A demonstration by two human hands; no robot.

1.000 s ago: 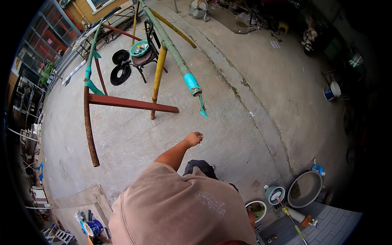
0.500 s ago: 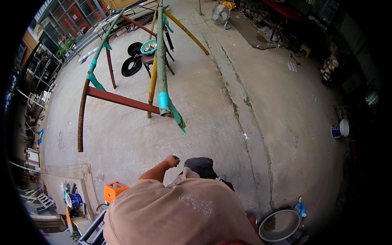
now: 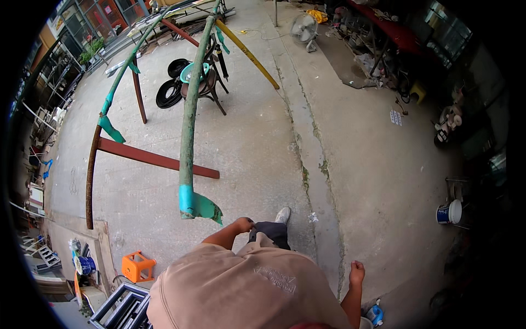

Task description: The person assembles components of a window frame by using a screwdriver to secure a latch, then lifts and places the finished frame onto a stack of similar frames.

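My left hand (image 3: 244, 224) hangs in front of my body beside my dark trousers (image 3: 271, 232), its fingers curled in and nothing seen in them. Out to my right, my right hand (image 3: 357, 267) is held low over the concrete with its fingers loosely folded, no object showing. Ahead of my left hand stands a metal frame; the near end of its green pipe (image 3: 188, 126), wrapped in teal material (image 3: 203, 207), is closest. A brown crossbeam (image 3: 156, 157) runs below the pipe. Neither hand touches the frame. One light shoe (image 3: 282, 215) is stepping forward.
Inside the frame are a dark chair (image 3: 208, 88), a teal basin (image 3: 188, 72) and a black hose coil (image 3: 169, 94). An orange stool (image 3: 138, 266) is at left. A fan (image 3: 304, 29) stands far ahead, a white-and-blue bucket (image 3: 449, 213) at right, a blue jug (image 3: 375, 314) lower right.
The frame and pipe end have come nearer and shifted left in view as I move forward. My right hand has come into sight; the large grey basin has nearly left the view.
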